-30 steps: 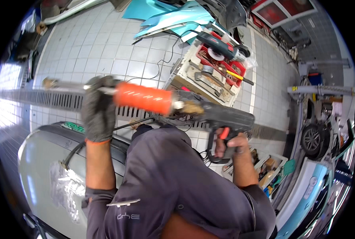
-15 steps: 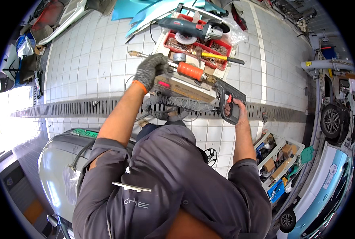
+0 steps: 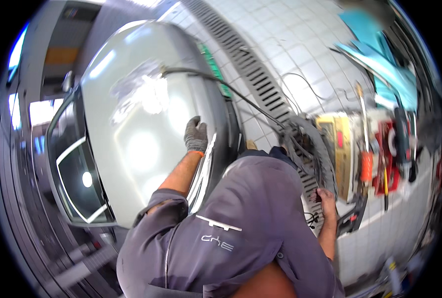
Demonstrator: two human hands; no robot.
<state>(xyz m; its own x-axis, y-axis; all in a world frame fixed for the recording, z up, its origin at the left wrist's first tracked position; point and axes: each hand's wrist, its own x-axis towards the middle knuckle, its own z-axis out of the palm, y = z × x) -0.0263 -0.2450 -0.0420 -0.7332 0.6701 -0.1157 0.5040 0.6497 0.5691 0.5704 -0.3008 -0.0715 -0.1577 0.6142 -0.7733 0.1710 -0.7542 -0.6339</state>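
My left hand (image 3: 195,135), in a grey knit glove with an orange cuff, is over the near edge of a silver car (image 3: 131,141). Its fingers are stretched out and hold nothing; whether they touch the panel is unclear. Bare and with loosely parted fingers, my right hand (image 3: 325,201) hangs low beside a bundle of wrapped grey cable (image 3: 320,149). Just right of it, the pistol-grip puller lies on the cart, its orange sliding weight (image 3: 366,166) and black handle (image 3: 355,213) showing. A dark cable (image 3: 216,78) runs onto the car beside a patch of scraped, shiny metal (image 3: 139,89).
A slotted floor drain (image 3: 258,74) crosses the tiles between car and cart. On the cart are a cardboard-coloured box (image 3: 342,149), an angle grinder (image 3: 403,136), red trays (image 3: 385,176) and a yellow-handled hammer (image 3: 386,184). Light-blue panels (image 3: 395,69) lie beyond.
My view and body have turned left toward the car. The right hand has let go of the puller's handle. My left hand has left the puller's shaft and moved over the car.
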